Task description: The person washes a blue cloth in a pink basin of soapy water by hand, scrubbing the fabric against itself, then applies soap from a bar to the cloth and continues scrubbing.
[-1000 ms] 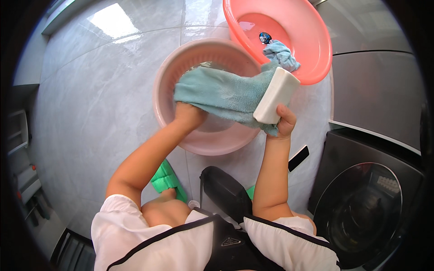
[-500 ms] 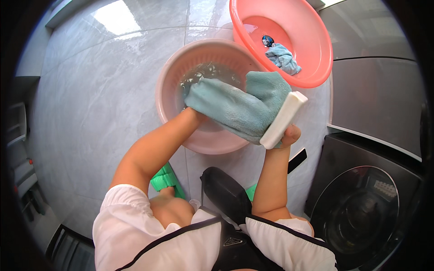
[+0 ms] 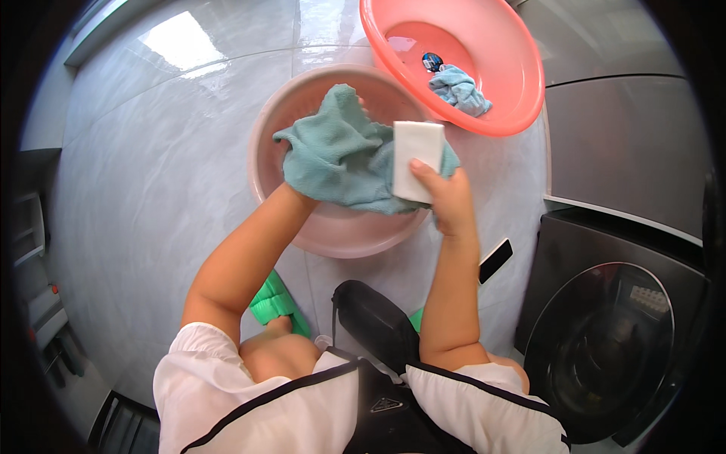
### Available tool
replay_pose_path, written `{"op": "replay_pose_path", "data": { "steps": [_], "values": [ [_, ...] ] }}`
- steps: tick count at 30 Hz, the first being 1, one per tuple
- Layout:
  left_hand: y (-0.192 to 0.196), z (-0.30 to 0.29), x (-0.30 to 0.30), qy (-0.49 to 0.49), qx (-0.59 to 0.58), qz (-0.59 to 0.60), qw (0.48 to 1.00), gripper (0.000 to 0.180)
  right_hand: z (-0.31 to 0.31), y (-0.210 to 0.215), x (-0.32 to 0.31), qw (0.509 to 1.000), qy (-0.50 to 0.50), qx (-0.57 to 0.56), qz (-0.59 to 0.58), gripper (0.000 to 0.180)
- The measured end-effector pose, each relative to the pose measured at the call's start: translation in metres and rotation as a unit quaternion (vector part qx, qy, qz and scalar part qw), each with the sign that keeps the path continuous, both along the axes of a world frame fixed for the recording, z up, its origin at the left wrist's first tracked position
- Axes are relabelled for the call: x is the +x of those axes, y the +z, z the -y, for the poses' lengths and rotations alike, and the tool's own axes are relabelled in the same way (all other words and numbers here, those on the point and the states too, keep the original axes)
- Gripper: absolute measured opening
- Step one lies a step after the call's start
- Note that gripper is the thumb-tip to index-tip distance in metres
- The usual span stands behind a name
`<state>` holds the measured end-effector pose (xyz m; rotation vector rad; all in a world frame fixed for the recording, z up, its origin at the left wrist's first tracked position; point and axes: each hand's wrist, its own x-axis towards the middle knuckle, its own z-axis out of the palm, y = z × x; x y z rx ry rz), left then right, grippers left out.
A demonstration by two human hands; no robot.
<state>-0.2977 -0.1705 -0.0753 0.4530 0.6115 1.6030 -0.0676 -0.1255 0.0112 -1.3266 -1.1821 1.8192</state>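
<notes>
A damp teal towel [image 3: 333,163] hangs between my hands over the pale pink basin [image 3: 265,140]. My left hand [image 3: 364,104] is mostly covered by the towel's folds, with only a bit of the fingers peeking out at its far edge; it holds the cloth up from beneath. In my right hand [image 3: 448,198] is a white rectangular bar [image 3: 420,151], flat against the towel's right end. The right thumb presses on the bar's face, and the other fingers are hidden behind bar and cloth.
At the far right, a coral basin [image 3: 522,83] overlaps the pink one's rim; a light blue cloth [image 3: 459,91] and a small dark blue round item [image 3: 432,62] lie in it. A black phone [image 3: 496,261] is on the tiled floor, left of a dark front-loading washer [image 3: 597,340].
The towel has been shifted left and bunched over my left hand. My right hand has moved up and left, turning the white bar from edge-on to face-up. The view has shifted slightly.
</notes>
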Motion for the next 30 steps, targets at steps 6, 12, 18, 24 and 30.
{"op": "replay_pose_path", "data": {
  "steps": [6, 12, 18, 24, 30],
  "values": [
    [0.001, -0.005, 0.030, 0.046, 0.016, -0.461, 0.886, 0.068, 0.053, -0.018, -0.071, 0.902, 0.043, 0.399, 0.157, 0.063],
    [0.037, 0.008, 0.046, 0.048, 0.112, -0.619, 0.776, 0.055, 0.034, -0.046, -0.067, 0.946, -0.039, 0.317, 0.046, 0.063],
    [0.038, 0.023, 0.057, -0.039, -0.020, -0.626, 0.779, 0.091, 0.022, -0.084, -0.046, 0.986, -0.038, 0.161, 0.015, 0.060],
    [0.009, 0.009, 0.019, -0.051, 0.039, -0.284, 0.957, 0.076, 0.066, -0.081, -0.062, 0.943, -0.015, 0.329, 0.047, 0.061],
    [-0.005, 0.011, 0.028, -0.103, -0.013, -0.392, 0.914, 0.058, 0.047, -0.084, -0.065, 0.894, 0.016, 0.418, 0.161, 0.071]
  ]
}}
